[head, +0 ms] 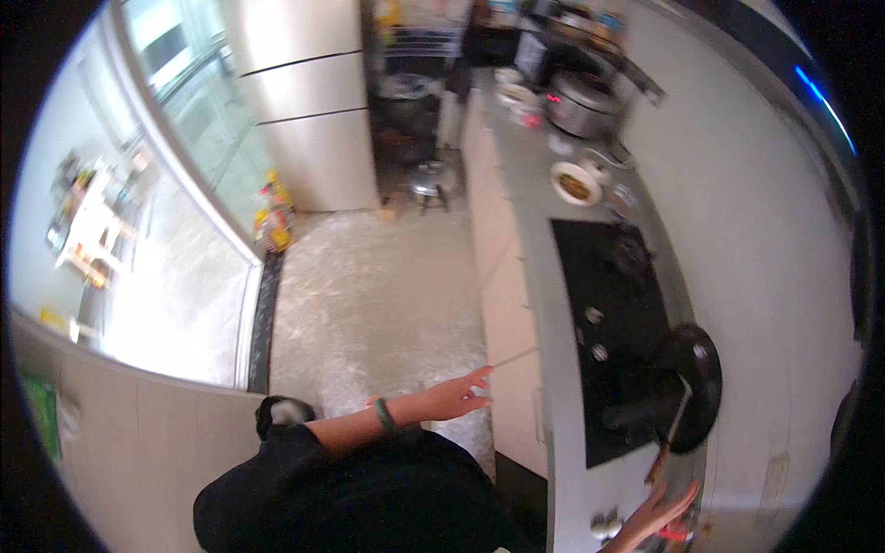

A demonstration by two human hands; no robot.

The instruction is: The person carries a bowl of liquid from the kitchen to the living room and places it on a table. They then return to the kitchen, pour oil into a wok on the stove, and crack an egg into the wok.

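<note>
My left hand [467, 395], with a green bangle [385, 413] on the wrist, hangs in the air beside the pale cabinet fronts [508, 297]. Its fingers are apart and hold nothing. Over the counter's near end, my right hand [660, 513] has its fingers spread, close to the wooden handle [658, 464] of a metal cooking utensil. That utensil leans in a dark wok [700, 387], which appears tilted at the wall side of the black gas hob [608, 304]. Whether the fingertips touch the handle is too blurred to tell.
Farther along the counter stand a white bowl of food [576, 184] and a steel electric cooker [584, 104]. Small whitish items [606, 525] and a red item [674, 532] lie near my right hand. Across the floor are a refrigerator [311, 138], yellow bottles [274, 218] and a lidded pot [430, 180].
</note>
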